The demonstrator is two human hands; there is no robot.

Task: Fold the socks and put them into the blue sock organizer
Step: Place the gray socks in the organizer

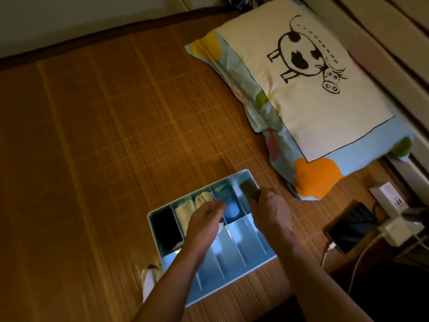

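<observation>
The blue sock organizer (pixel 234 274) lies on the bamboo mat in front of me. Its far row holds a black sock (pixel 166 228), a cream sock (pixel 184 212), another cream sock (pixel 201 199) and a blue sock (pixel 228 205). My right hand (pixel 270 212) grips a dark grey-brown folded sock (pixel 249 188) over the far right compartment. My left hand (pixel 206 220) hovers over the middle compartments with fingers curled; a bit of white shows under it, and what it holds is unclear. The near row of compartments shows bare blue bottoms.
A white sock (pixel 149 281) lies on the mat left of the organizer. A cow-print pillow (pixel 308 89) lies at the far right. A phone (pixel 350 226) on a charging cable and a white power strip (pixel 392 205) sit at the right edge.
</observation>
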